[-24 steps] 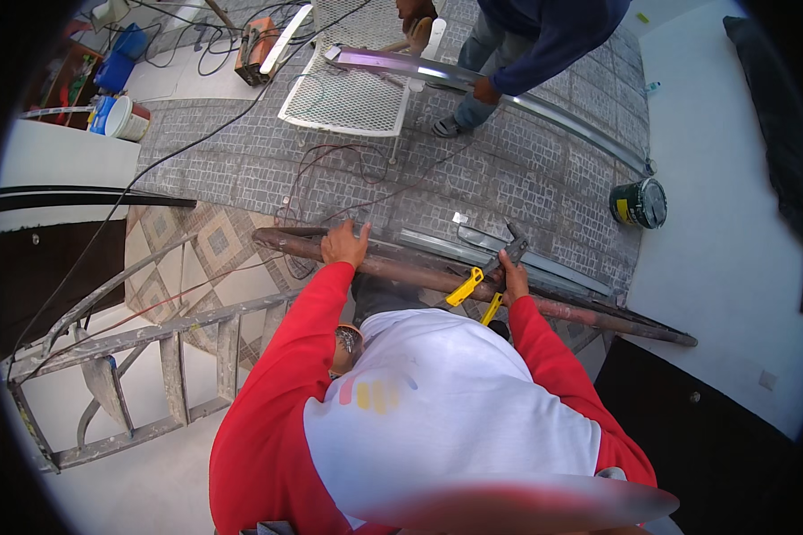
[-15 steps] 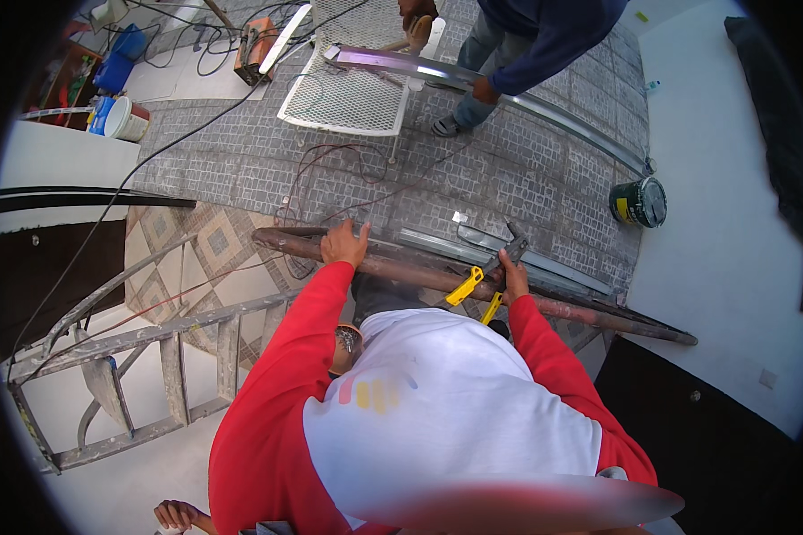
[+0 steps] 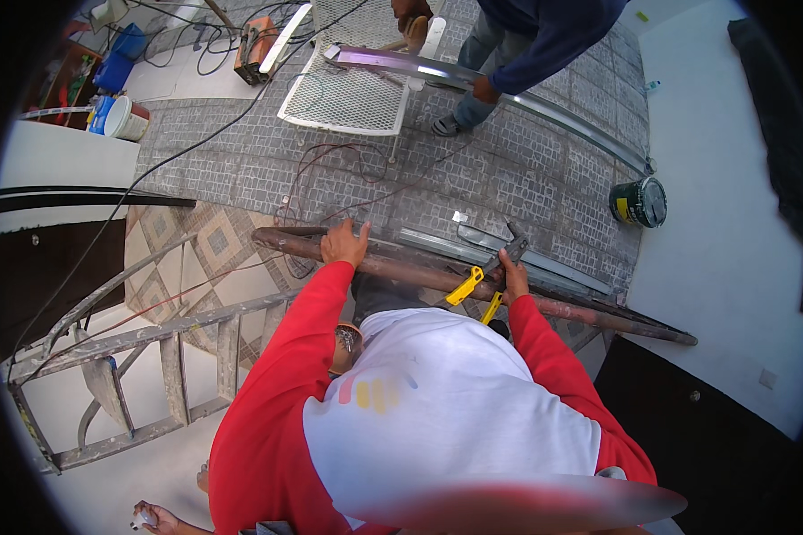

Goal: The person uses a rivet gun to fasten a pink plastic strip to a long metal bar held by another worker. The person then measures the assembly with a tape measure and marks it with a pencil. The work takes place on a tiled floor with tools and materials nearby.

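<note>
My left hand (image 3: 345, 244) rests on the brown metal rail (image 3: 393, 271), fingers stretched over its far side and the thumb side spread apart. Farther right, my right hand (image 3: 514, 278) is closed beside the same rail, against a dark-headed plier-like tool (image 3: 517, 244). Two yellow handles (image 3: 464, 286) of that tool stick out to the left and below, lying over the rail; part of it is hidden by my hand. Just beyond the rail lie silvery metal channels (image 3: 549, 264) on the paved floor.
A co-worker (image 3: 544, 40) holds a long metal channel (image 3: 567, 129) over a white mesh chair (image 3: 348, 94). A paint-stained ladder (image 3: 174, 379) lies at left. A dark bucket (image 3: 638, 203) stands right. Cables (image 3: 196, 129) cross the floor. Another person's hand (image 3: 156, 517) shows lower left.
The other person's hand at the lower left has shifted left and now shows a small whitish thing in it. My hands, the rail and the yellow-handled tool have stayed put.
</note>
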### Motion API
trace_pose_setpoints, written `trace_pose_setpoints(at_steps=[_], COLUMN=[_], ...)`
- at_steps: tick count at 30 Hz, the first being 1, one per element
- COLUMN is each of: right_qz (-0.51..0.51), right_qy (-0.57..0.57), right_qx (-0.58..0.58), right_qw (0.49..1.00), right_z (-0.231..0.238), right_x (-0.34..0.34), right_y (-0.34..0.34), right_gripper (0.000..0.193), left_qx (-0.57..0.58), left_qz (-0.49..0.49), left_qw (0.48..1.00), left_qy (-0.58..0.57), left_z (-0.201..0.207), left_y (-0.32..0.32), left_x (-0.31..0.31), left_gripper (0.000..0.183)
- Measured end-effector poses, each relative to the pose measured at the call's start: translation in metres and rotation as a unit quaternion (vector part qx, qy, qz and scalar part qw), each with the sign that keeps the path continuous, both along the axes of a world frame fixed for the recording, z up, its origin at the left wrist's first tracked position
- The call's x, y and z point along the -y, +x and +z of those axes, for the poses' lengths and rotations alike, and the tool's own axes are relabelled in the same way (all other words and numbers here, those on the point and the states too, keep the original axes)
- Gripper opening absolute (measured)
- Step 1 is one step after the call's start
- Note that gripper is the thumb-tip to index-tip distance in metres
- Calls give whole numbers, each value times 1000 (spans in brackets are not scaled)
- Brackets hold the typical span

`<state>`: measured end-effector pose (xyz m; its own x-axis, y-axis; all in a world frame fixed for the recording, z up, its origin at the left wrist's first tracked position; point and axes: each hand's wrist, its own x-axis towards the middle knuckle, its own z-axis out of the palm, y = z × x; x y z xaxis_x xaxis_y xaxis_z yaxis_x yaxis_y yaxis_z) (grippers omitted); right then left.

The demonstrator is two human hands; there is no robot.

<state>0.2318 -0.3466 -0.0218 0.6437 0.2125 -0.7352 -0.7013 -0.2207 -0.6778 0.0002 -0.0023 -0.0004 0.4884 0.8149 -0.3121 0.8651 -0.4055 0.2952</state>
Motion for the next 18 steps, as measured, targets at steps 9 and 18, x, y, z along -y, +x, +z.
trace_pose_setpoints(at_steps=[9, 18], right_qz=[-11, -4], right_qy=[4, -4], right_qx=[-1, 2], right_qw=[1000, 1000], right_z=[2, 4], right_x=[-3, -4], right_y=[-2, -1], right_gripper=[29, 31], left_qx=[-1, -2], left_qz=[-3, -7], left_qw=[1000, 1000], left_qy=[2, 6], left_z=[-3, -5], left_y=[-1, -2], left_x=[0, 0], left_gripper=[58, 59])
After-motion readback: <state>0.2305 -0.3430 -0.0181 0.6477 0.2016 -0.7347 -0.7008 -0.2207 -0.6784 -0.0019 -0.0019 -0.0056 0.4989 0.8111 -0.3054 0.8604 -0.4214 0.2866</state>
